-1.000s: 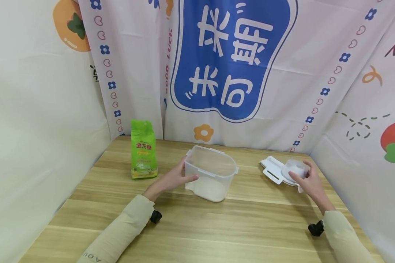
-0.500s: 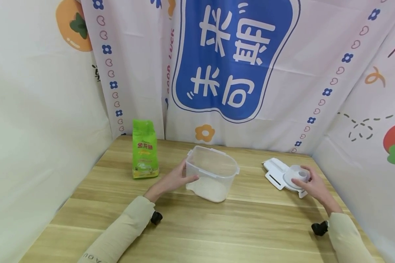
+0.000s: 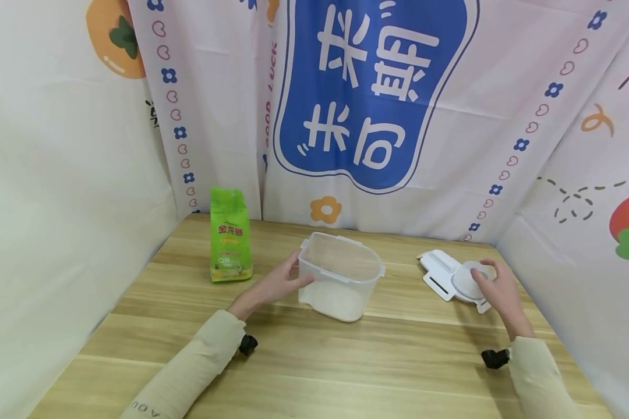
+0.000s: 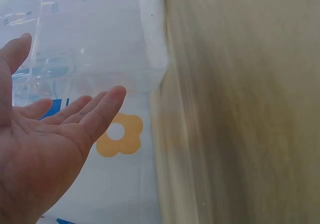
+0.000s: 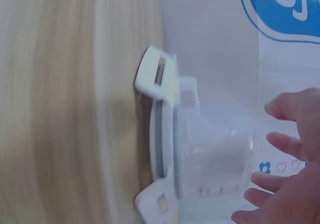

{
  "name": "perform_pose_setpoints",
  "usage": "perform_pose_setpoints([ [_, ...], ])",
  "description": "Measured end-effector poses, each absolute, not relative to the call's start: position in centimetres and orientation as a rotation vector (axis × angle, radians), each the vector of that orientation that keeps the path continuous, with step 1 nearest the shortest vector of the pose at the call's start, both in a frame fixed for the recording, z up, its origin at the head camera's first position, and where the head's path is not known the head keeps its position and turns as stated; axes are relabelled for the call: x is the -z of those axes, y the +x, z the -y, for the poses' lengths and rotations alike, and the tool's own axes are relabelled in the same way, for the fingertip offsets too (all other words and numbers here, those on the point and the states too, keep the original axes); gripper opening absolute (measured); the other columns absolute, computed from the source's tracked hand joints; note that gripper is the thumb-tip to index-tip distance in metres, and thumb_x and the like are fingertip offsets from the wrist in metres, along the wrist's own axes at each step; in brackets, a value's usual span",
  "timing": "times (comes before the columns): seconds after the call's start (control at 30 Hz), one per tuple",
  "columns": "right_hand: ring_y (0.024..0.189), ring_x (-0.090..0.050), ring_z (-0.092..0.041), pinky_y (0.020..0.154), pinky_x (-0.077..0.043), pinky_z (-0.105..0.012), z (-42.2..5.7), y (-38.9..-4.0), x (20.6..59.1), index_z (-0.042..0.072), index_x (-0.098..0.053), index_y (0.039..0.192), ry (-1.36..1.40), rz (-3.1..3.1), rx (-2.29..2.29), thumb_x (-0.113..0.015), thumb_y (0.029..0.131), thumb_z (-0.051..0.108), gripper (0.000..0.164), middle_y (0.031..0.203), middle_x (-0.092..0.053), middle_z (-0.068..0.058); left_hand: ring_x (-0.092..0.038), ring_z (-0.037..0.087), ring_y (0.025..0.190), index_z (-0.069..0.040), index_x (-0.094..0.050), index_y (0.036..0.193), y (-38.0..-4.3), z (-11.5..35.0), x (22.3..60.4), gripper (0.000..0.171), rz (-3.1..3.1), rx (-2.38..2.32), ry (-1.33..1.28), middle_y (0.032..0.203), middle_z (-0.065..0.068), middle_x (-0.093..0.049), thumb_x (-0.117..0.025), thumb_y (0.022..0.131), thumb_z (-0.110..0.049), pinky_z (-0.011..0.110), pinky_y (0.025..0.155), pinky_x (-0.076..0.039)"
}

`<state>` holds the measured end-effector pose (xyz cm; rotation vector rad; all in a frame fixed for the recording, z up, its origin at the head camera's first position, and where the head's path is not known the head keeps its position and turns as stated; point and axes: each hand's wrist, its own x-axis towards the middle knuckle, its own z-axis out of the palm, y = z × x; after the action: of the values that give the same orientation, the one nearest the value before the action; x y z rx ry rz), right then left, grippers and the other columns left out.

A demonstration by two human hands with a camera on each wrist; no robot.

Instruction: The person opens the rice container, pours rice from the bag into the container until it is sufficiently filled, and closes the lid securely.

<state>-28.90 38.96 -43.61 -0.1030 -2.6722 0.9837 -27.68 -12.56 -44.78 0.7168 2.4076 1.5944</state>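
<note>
A clear plastic storage container (image 3: pixel 340 265) with side flaps stands in the middle of the table, with white contents like rice (image 3: pixel 335 301) in its bottom. My left hand (image 3: pixel 275 286) rests at its left side, thumb toward the front. In the left wrist view the fingers (image 4: pixel 102 114) look extended against the clear wall. At the right, a clear measuring cup (image 5: pixel 215 154) with scale marks sits on a white flapped lid (image 3: pixel 440 270). My right hand (image 3: pixel 503 297) is over the cup; the right wrist view shows its fingers (image 5: pixel 272 181) spread and apart from the cup.
A green printed bag (image 3: pixel 230 238) stands upright at the left back of the wooden table (image 3: pixel 314 372). Printed white curtains (image 3: pixel 220 116) hang close behind the table and along both sides.
My right hand has let go of the measuring cup, which it was turning over on the lid. The left hand and the container have stayed nearly in place.
</note>
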Motion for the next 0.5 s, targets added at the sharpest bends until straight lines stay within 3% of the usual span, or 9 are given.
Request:
perform_pose_setpoints([
  [0.1,0.128,-0.043,-0.049,0.106,-0.034,-0.061,-37.9,-28.8,43.2,-0.005,-0.056,0.126,-0.135,2.568,-0.971,-0.054,0.098,0.03,0.045,0.135,-0.052,-0.032,-0.045,0.036,0.137,-0.027,-0.018,0.157,-27.9,12.8,44.9,0.076,-2.424,-1.559,0.715,0.151,0.012,-0.043,-0.062,0.096,-0.039,0.054,0.108,-0.043],
  [0.2,0.12,-0.053,-0.039,0.1,-0.042,-0.049,-36.5,-28.7,42.9,-0.004,-0.063,0.117,-0.119,2.467,-0.963,-0.055,0.096,0.024,0.036,0.124,-0.061,-0.026,-0.046,0.034,0.136,-0.03,-0.018,0.157,-27.8,12.9,44.7,0.076,-2.432,-1.536,0.705,0.151,0.011,-0.043,-0.061,0.096,-0.042,0.053,0.108,-0.044],
  [0.3,0.105,-0.061,-0.017,0.091,-0.047,-0.022,-35.0,-28.7,42.7,-0.002,-0.066,0.112,-0.077,2.41,-0.979,-0.056,0.096,0.021,0.03,0.115,-0.067,-0.021,-0.048,0.033,0.135,-0.032,-0.017,0.157,-27.8,13.1,44.5,0.076,-2.451,-1.514,0.693,0.15,0.011,-0.044,-0.06,0.096,-0.044,0.051,0.107,-0.045],
  [0.37,0.096,-0.058,0.002,0.083,-0.044,-0.007,-34.1,-28.6,42.7,-0.003,-0.066,0.112,-0.01,2.4,-1.017,-0.058,0.096,0.02,0.029,0.114,-0.067,-0.021,-0.049,0.032,0.134,-0.032,-0.018,0.157,-27.8,13.2,44.5,0.075,-2.457,-1.505,0.691,0.149,0.011,-0.046,-0.06,0.095,-0.045,0.05,0.106,-0.046],
  [0.43,0.091,-0.053,0.015,0.079,-0.042,0.001,-33.2,-28.4,42.6,-0.004,-0.064,0.114,0.074,2.4,-1.1,-0.059,0.097,0.019,0.029,0.113,-0.067,-0.022,-0.05,0.032,0.133,-0.03,-0.02,0.156,-27.9,13.4,44.5,0.074,-2.457,-1.504,0.695,0.148,0.011,-0.048,-0.06,0.096,-0.043,0.048,0.106,-0.047],
  [0.5,0.09,-0.052,0.019,0.078,-0.044,0.001,-32.3,-28.1,42.6,-0.007,-0.062,0.115,0.174,2.39,-1.183,-0.06,0.097,0.015,0.029,0.113,-0.066,-0.024,-0.05,0.032,0.133,-0.026,-0.024,0.155,-27.9,13.6,44.5,0.07,-2.441,-1.51,0.704,0.146,0.012,-0.05,-0.06,0.097,-0.041,0.048,0.106,-0.047],
])
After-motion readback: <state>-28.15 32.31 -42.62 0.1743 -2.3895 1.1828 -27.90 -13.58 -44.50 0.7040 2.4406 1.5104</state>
